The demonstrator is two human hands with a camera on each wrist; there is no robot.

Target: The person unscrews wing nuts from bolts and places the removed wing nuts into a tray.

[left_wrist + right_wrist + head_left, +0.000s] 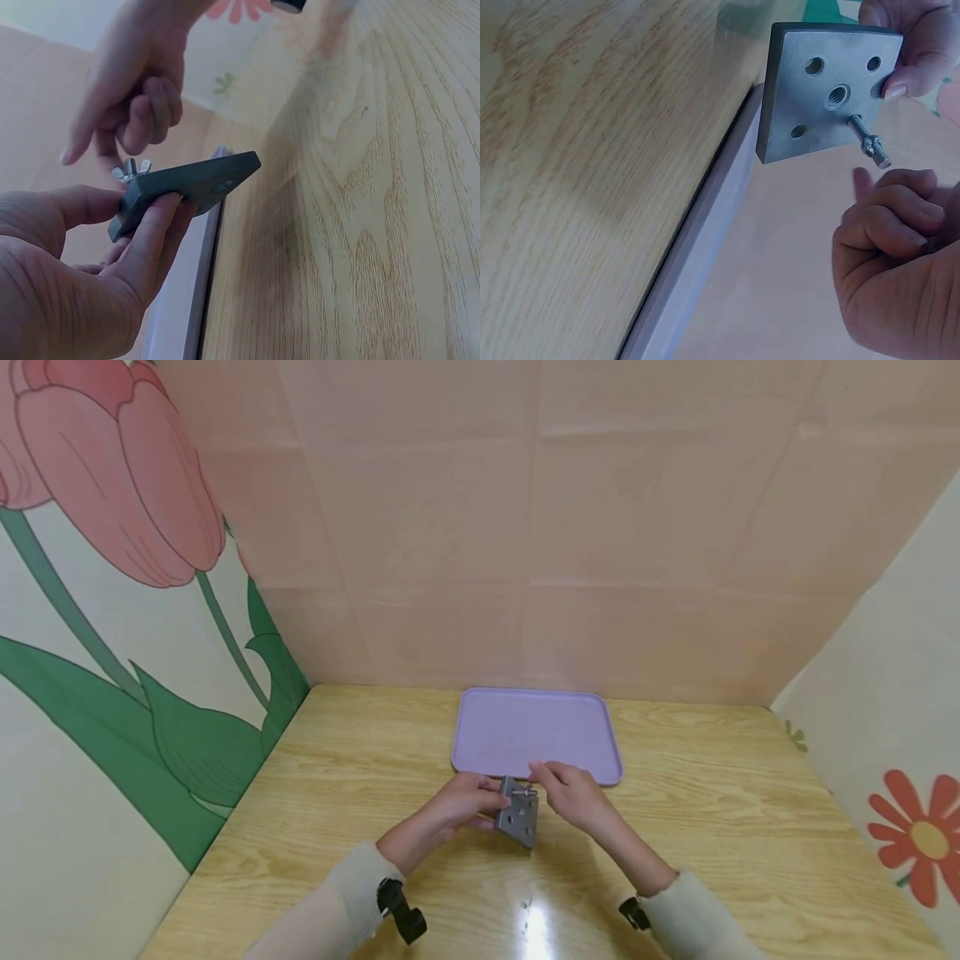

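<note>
My left hand (456, 806) holds a square grey metal plate (517, 817) by one edge, thumb on one side and fingers on the other, raised over the table. Several round holes pierce the plate, and a threaded one shows at its middle in the right wrist view. A thin bolt (860, 129) sticks out of the plate near a corner, carrying a wing nut (133, 171). Close beside the bolt is my right hand (576, 795); its index finger is extended and the other fingers are loosely bent, gripping nothing. In the left wrist view its thumb overlaps the wing nut.
A purple tray (536, 727) lies on the wood-grain table (697, 827) just beyond my hands. Behind it rises a pinkish-brown backdrop (540, 527). Panels with painted flowers stand at the left and right. Black straps (401, 910) circle both sleeves.
</note>
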